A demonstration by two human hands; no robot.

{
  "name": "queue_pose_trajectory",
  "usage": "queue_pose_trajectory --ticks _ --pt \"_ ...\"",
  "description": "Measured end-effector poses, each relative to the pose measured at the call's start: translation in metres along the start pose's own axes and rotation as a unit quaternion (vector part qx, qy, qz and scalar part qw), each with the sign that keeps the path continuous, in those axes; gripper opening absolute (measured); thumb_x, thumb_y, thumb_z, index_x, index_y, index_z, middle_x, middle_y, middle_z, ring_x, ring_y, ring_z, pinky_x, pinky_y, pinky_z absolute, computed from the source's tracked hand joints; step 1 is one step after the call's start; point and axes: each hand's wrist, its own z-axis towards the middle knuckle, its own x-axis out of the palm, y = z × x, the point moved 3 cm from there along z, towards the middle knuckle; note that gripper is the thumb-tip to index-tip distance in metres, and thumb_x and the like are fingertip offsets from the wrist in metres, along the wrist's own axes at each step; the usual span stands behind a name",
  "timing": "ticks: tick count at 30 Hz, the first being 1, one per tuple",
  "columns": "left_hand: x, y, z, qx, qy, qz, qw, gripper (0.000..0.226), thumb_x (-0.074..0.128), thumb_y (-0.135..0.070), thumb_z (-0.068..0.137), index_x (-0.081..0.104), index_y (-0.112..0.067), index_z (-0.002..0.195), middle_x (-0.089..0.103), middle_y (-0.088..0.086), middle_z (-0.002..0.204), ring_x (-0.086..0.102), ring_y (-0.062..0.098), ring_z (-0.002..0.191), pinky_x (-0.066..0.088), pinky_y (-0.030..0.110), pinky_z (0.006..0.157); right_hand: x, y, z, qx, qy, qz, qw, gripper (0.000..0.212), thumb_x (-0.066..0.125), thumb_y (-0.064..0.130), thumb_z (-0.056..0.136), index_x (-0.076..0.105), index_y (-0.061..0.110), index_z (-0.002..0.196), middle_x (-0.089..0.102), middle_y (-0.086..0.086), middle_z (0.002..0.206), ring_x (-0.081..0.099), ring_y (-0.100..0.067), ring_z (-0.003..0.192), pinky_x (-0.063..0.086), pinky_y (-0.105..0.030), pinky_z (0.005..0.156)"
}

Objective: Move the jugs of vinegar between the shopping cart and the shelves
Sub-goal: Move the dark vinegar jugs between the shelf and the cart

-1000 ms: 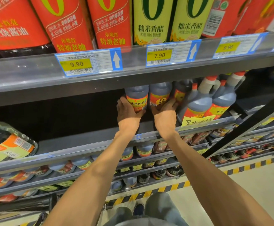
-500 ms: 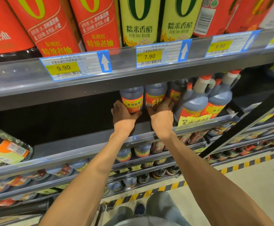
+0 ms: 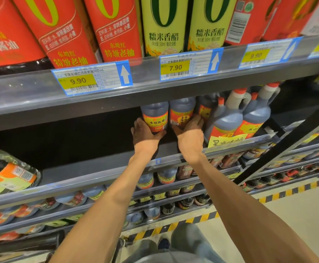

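Supermarket aisle, condiment section; grey metal shelves (image 3: pixel 98 103) with blue-framed price tags (image 3: pixel 92 78) along the front lips. Upper shelf carried red and yellow-green bottles (image 3: pixel 162 25). I worked the shelf below it, both arms stretched in.

My left hand (image 3: pixel 145 132) cupped the base of the left vinegar jug (image 3: pixel 155 115), fingers round its left side, thumb under the label. My right hand (image 3: pixel 190 130) lay against the neighbouring right vinegar jug (image 3: pixel 181 112), fingers spread past its right flank toward a third dark bottle (image 3: pixel 205 109); grip there looked loose, more a steadying press than a full hold, though I could not tell for certain. Both jugs stood upright, side by side, touching, set back from the shelf's front edge, about mid-length. Larger handled jugs (image 3: pixel 232 118) stood just to the right, near a yellow handwritten sign (image 3: pixel 225 140).

Judgement on progress: these two jugs were on the shelf, either just seated or about to be lifted; one frame would not settle which. The shelf's left stretch was dark and bare of stock. The cart showed only as a dark bar (image 3: pixel 22 242) at lower left; its contents were out of view, so what remained I could not count.
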Motion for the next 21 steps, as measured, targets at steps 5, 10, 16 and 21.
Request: queue_pose_trajectory --ticks 5,10,16,21 --pt "-0.003 -0.002 -0.002 0.0 0.015 0.003 1.0 0.088 0.088 -0.038 0.074 0.038 -0.006 0.14 0.048 0.013 0.141 0.042 0.035 0.135 0.043 0.047 0.107 -0.004 0.002 0.0 0.007 0.025 0.02 0.999 0.086 0.07 0.059 0.086 0.04 -0.001 0.14 0.051 -0.02 0.138 0.056 -0.036 0.126 0.046 -0.036 0.099" --pt "-0.01 0.002 -0.008 0.013 0.04 -0.031 0.999 0.107 0.088 -0.029 0.075 0.019 -0.014 0.157 0.041 0.012 0.154 0.041 0.034 0.142 0.04 0.05 0.115 -0.008 0.001 -0.006 0.017 0.052 0.077 0.996 0.08 0.078 0.038 0.086 0.038 -0.001 0.142 0.049 -0.024 0.139 0.057 -0.046 0.121 0.05 -0.047 0.095" --pt "-0.027 0.009 -0.034 0.045 0.055 0.014 0.997 0.107 0.082 -0.03 0.084 0.009 -0.016 0.161 0.034 0.015 0.159 0.039 0.034 0.143 0.04 0.047 0.115 -0.026 -0.001 -0.024 -0.013 0.123 0.011 0.992 0.066 0.074 0.041 0.089 0.047 0.003 0.136 0.06 -0.02 0.131 0.062 -0.042 0.117 0.053 -0.047 0.089" --pt "-0.051 0.007 -0.082 0.075 -0.012 0.084 0.994 0.09 0.077 -0.034 0.088 0.025 -0.018 0.159 0.042 0.013 0.152 0.044 0.032 0.138 0.044 0.045 0.111 -0.051 0.002 -0.057 -0.099 0.122 -0.018 0.987 0.058 0.073 0.042 0.091 0.048 0.004 0.127 0.055 -0.017 0.129 0.057 -0.037 0.12 0.052 -0.047 0.089"
